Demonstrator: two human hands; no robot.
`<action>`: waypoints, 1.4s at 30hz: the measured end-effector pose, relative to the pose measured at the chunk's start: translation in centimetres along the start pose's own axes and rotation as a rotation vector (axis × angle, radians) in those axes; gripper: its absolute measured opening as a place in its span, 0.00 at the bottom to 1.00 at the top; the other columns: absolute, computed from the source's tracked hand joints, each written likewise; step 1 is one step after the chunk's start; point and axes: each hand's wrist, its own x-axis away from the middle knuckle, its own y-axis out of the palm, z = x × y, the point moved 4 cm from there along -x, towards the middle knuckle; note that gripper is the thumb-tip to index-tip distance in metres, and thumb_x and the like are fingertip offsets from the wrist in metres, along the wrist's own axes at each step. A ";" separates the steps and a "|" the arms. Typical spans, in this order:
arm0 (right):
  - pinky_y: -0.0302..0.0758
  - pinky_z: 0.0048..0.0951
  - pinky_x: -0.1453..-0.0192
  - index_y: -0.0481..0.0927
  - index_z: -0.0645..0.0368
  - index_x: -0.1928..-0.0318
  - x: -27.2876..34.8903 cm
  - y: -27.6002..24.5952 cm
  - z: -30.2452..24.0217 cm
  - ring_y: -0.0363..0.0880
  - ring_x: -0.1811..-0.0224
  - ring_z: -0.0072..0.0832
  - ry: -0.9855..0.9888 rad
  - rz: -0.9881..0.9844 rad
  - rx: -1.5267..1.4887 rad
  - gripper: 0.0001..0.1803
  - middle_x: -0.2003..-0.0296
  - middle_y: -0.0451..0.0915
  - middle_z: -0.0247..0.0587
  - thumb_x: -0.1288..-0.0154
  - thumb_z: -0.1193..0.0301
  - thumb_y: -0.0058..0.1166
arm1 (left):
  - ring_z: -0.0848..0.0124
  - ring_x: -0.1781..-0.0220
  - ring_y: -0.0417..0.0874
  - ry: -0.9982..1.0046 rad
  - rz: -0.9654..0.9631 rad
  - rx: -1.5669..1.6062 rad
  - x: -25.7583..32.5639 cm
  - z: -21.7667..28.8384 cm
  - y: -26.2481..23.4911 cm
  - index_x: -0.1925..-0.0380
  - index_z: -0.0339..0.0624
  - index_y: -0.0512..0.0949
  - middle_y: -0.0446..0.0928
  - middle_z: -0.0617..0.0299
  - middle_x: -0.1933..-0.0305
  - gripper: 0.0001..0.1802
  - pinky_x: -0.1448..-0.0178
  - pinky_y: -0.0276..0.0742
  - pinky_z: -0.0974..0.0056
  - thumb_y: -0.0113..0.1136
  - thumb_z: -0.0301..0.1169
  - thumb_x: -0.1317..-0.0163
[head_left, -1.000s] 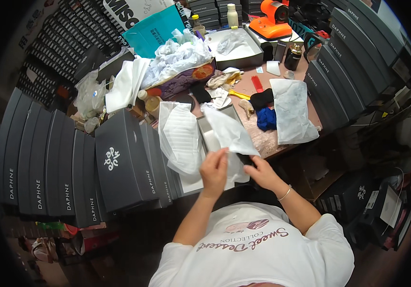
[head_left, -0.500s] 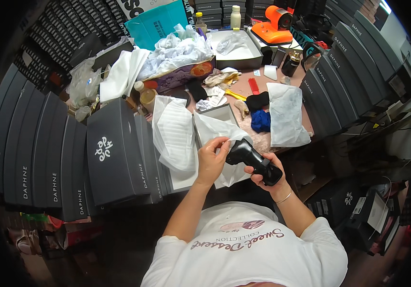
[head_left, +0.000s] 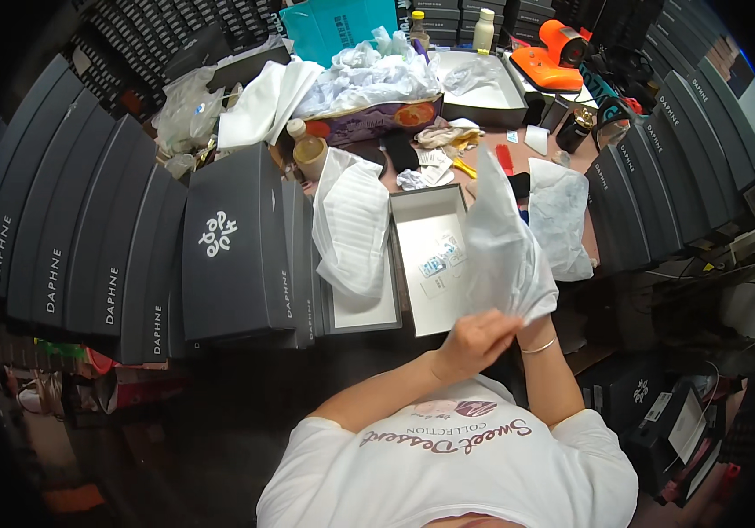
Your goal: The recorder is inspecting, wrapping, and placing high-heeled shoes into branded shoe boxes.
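My left hand (head_left: pixel 480 343) pinches the lower edge of a thin white wrapping sheet (head_left: pixel 509 255), which stands up in a peak in front of me. Behind the sheet, my right hand (head_left: pixel 533 335) shows little more than its wrist with a bracelet; its fingers are covered. The glossy black shoe seen earlier is out of sight, and I cannot tell how it sits behind or inside the sheet. Just left of the sheet lies an open shoe box (head_left: pixel 430 273) with a white inside and printed marks. A padded white pouch (head_left: pixel 353 224) rests on the box part (head_left: pixel 362 312) beside it.
Dark shoe boxes stand in rows at left (head_left: pixel 78 220) and right (head_left: pixel 645 189). Farther back are a carton (head_left: pixel 377 121) of crumpled white paper, a capped bottle (head_left: pixel 309 151), an orange device (head_left: pixel 553 57) and a dark jar (head_left: pixel 576 129). Another white sheet (head_left: pixel 560 220) lies to the right.
The white sheet has come up out of the box and now covers the shoe and my right fingers. My left hand has moved right and down, toward my right wrist.
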 end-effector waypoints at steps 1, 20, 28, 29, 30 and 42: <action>0.70 0.37 0.35 0.65 0.61 0.36 0.5 0.3 -0.2 0.72 0.40 0.36 0.005 0.013 0.007 0.25 0.41 0.71 0.47 0.27 0.61 0.39 | 0.61 0.76 0.77 0.061 -0.046 0.034 0.4 1.2 1.0 0.59 0.37 0.78 0.73 0.57 0.75 0.17 0.76 0.72 0.61 0.64 0.18 0.52; 0.70 0.40 0.37 0.69 0.58 0.38 2.1 -0.4 5.1 0.74 0.42 0.40 -0.266 -0.174 1.857 0.26 0.43 0.73 0.46 0.37 0.67 0.55 | 0.63 0.38 0.72 -1.112 0.489 1.263 4.3 -8.0 -3.5 0.32 0.41 0.53 0.67 0.54 0.37 0.41 0.36 0.72 0.55 0.65 0.40 0.38; 0.70 0.44 0.38 0.58 0.52 0.30 9.2 -2.3 2.7 0.65 0.34 0.44 0.311 0.430 0.747 0.38 0.32 0.59 0.47 0.39 0.67 0.61 | 0.61 0.35 0.67 -0.712 0.790 0.288 2.6 -9.8 -9.2 0.31 0.36 0.51 0.64 0.51 0.34 0.45 0.32 0.65 0.61 0.67 0.23 0.45; 0.70 0.45 0.38 0.58 0.52 0.30 8.0 -1.1 2.5 0.66 0.34 0.43 0.159 0.399 0.551 0.38 0.31 0.58 0.46 0.38 0.65 0.60 | 0.62 0.33 0.64 -0.630 0.702 0.129 2.9 -10.0 -7.8 0.30 0.35 0.48 0.62 0.50 0.33 0.50 0.30 0.61 0.62 0.68 0.19 0.49; 0.70 0.45 0.38 0.57 0.52 0.30 6.3 -0.4 2.2 0.66 0.34 0.42 0.010 0.367 0.352 0.38 0.31 0.56 0.45 0.36 0.62 0.60 | 0.61 0.31 0.63 -0.570 0.570 -0.069 3.9 -9.1 -5.5 0.28 0.36 0.46 0.61 0.49 0.32 0.54 0.28 0.58 0.61 0.68 0.19 0.52; 0.74 0.33 0.43 0.64 0.60 0.36 1.3 -1.0 4.4 0.75 0.46 0.28 0.133 0.477 0.393 0.35 0.46 0.74 0.36 0.36 0.54 0.58 | 0.54 0.38 0.72 -0.997 0.820 -0.143 9.7 -19.1 -16.4 0.35 0.31 0.60 0.68 0.42 0.38 0.41 0.41 0.71 0.58 0.69 0.35 0.45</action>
